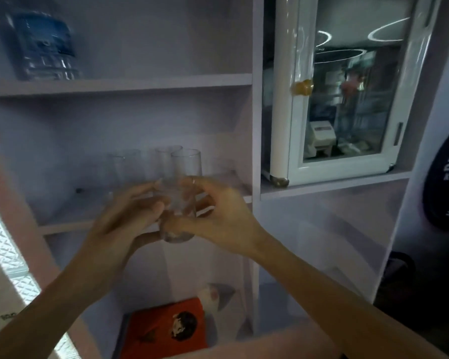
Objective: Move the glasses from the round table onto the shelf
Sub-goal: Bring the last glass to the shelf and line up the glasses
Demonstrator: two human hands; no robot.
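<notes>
1. A clear glass (pixel 182 195) is clasped from both sides, the left hand (pixel 130 218) wrapped low at its base, the right hand (pixel 218 216) pinching its wall.
2. The glass is held upright just in front of the shelf (pixel 68 225), its foot below the shelf edge.
3. A knock against that edge, or against the glasses already standing there (pixel 145 164), is judged the main risk.
4. The tumbler appears smooth, empty and slippery; blur hides finer detail.

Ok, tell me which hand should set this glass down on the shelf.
Probably the right hand: its fingers wrap the glass from the side, while the left hand only steadies it. The other glasses stand to the left, so the right side has more room.
</notes>
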